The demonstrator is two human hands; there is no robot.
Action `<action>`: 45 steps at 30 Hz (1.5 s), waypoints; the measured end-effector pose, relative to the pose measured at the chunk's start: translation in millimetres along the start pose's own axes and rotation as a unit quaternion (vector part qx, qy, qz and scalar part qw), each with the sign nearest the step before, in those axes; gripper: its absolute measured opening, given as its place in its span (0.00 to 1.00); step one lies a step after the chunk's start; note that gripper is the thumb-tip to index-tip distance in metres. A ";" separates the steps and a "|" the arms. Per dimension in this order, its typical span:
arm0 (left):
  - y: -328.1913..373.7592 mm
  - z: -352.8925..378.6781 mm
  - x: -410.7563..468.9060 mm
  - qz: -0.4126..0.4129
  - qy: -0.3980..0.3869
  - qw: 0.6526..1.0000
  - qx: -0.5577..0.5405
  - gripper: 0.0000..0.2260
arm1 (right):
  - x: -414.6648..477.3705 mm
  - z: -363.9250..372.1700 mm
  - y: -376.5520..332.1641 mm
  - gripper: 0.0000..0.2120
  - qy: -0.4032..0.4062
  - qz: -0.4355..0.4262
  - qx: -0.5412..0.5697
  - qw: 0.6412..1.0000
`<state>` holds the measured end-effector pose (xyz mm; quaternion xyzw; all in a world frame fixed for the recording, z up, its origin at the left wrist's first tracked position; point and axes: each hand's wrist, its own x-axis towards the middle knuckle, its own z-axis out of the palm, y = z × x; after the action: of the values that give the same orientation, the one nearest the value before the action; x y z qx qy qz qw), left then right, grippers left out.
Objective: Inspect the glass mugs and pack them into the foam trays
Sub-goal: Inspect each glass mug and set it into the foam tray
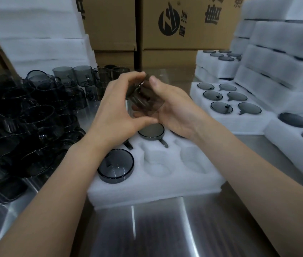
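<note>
Mug (144, 98) | one, smoked grey glass, tilted, blurred, above tray (156, 188) | I read left hand (115, 115) and right hand (174, 112) both curled round it | I count two seated mugs (115, 165), two bare sockets (158, 164)

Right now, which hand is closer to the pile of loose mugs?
Left. The left hand sits beside the pile; the right hand lies beyond the held mug.

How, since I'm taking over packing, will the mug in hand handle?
Probably stiff but fragile: the smoked glass mug is transparent glass. Its glossy wall is likely slippery, which may be why the left hand and right hand both grip it.
</note>
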<state>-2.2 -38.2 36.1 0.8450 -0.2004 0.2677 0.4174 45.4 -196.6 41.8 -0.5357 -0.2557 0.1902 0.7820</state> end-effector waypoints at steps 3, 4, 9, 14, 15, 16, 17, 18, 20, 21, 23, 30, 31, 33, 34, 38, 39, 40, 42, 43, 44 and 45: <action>2.3 0.3 0.4 0.002 -0.016 1.000 0.021 0.38 | -1.8 2.3 0.8 0.11 -0.005 -0.033 -0.001 0.999; 2.5 0.4 0.0 0.002 -0.014 1.000 0.022 0.37 | -1.7 2.9 1.2 0.12 -0.003 -0.031 -0.003 1.000; 2.9 1.5 -2.2 0.011 0.006 1.000 0.009 0.36 | -3.0 4.1 1.0 0.18 0.047 -0.022 -0.034 0.998; 3.7 2.5 -1.5 0.022 0.016 1.000 -0.011 0.37 | -3.7 4.2 0.5 0.17 0.057 -0.049 -0.055 0.996; 3.6 2.4 -1.5 0.028 0.015 0.999 -0.011 0.37 | -3.2 3.9 0.7 0.17 0.059 -0.049 -0.046 0.996; 3.3 1.9 -1.5 0.035 0.012 0.999 -0.010 0.37 | -2.6 3.0 0.7 0.17 0.060 -0.050 -0.035 0.996; 3.0 1.6 -1.5 0.041 0.009 0.999 -0.009 0.37 | -2.0 1.8 0.4 0.17 0.062 -0.050 -0.022 0.997; 2.8 1.5 -1.4 0.047 0.005 0.999 -0.009 0.37 | -1.2 0.2 0.0 0.15 0.067 -0.052 -0.007 0.996; 2.1 1.8 -1.3 0.058 -0.007 0.998 -0.012 0.37 | 0.3 -3.6 -0.7 0.12 0.095 -0.060 0.025 0.993; 1.4 2.1 -1.1 0.060 -0.015 0.998 -0.014 0.38 | 1.0 -5.3 -0.6 0.10 0.114 -0.067 0.033 0.991; -0.8 2.4 -0.5 0.055 -0.025 0.998 -0.011 0.38 | 1.8 -7.5 0.1 0.07 0.138 -0.078 0.028 0.987; -2.5 2.0 -0.3 0.031 0.032 0.998 0.046 0.34 | 2.3 -2.3 1.4 0.10 0.096 -0.081 0.031 0.992; -2.8 2.0 -0.1 0.029 0.036 0.998 0.043 0.33 | 2.1 -1.3 1.6 0.10 0.081 -0.075 0.029 0.993; -3.9 1.8 0.3 0.025 0.026 0.999 0.028 0.33 | 1.8 -0.8 2.4 0.10 0.078 -0.066 0.029 0.994; -4.5 1.7 0.5 0.021 0.016 0.999 0.020 0.34 | 1.4 -0.9 2.9 0.09 0.079 -0.064 0.023 0.995; -5.2 3.0 1.4 0.019 0.021 0.999 0.035 0.36 | -1.4 -0.3 5.5 0.10 0.083 -0.100 -0.078 0.988; -5.2 3.3 1.4 0.025 0.032 0.998 0.050 0.36 | -1.4 0.6 6.1 0.10 0.085 -0.116 -0.101 0.984; -5.1 3.6 1.3 0.031 0.040 0.997 0.064 0.36 | -1.0 1.5 6.2 0.10 0.088 -0.130 -0.114 0.981; -4.5 4.3 0.9 0.042 0.042 0.995 0.076 0.35 | -0.2 1.9 5.8 0.07 0.103 -0.157 -0.128 0.974; -4.2 4.6 0.6 0.044 0.038 0.995 0.075 0.34 | 0.1 1.5 5.6 0.06 0.117 -0.169 -0.136 0.969; -3.8 4.6 0.2 0.045 0.034 0.996 0.072 0.34 | 0.4 0.7 5.6 0.06 0.128 -0.178 -0.145 0.965; -3.6 4.1 0.1 0.045 0.030 0.996 0.067 0.34 | 0.7 0.4 5.9 0.06 0.131 -0.180 -0.151 0.963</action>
<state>1.0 -39.5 31.9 0.8527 -0.2067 0.3246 0.3532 45.6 -193.8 36.5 -0.6128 -0.2690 -0.0664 0.7401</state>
